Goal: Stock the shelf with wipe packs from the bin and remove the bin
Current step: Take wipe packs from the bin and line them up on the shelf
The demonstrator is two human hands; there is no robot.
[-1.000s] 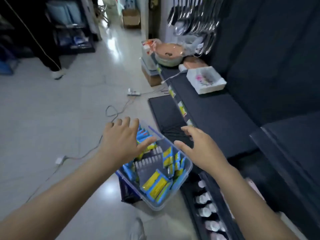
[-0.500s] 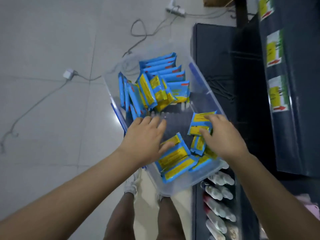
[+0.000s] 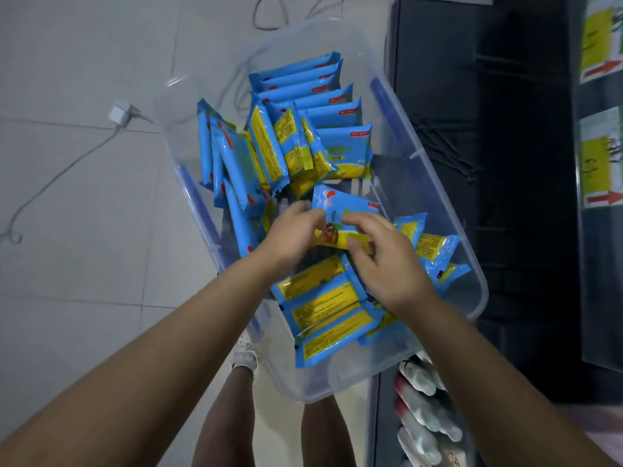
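Observation:
A clear plastic bin (image 3: 397, 106) sits below me, holding several blue and yellow wipe packs. One wipe pack (image 3: 344, 210) is raised above the others in the middle of the bin. My left hand (image 3: 290, 235) pinches its left edge, and my right hand (image 3: 387, 261) grips its lower right side with curled fingers. More packs stand upright at the far end (image 3: 303, 129) and lie flat at the near end (image 3: 323, 311). The dark shelf (image 3: 526, 197) runs along the right side of the bin.
A grey cable and white plug (image 3: 119, 112) lie on the tiled floor to the left. Shelf-edge labels (image 3: 601, 163) show at far right. White bottles (image 3: 424, 402) lie on a lower shelf at bottom right. My legs and a shoe (image 3: 244, 355) are below the bin.
The view has dropped from the shelf to straight down into the bin. Both hands went into the bin, came together, and lifted one pack between them.

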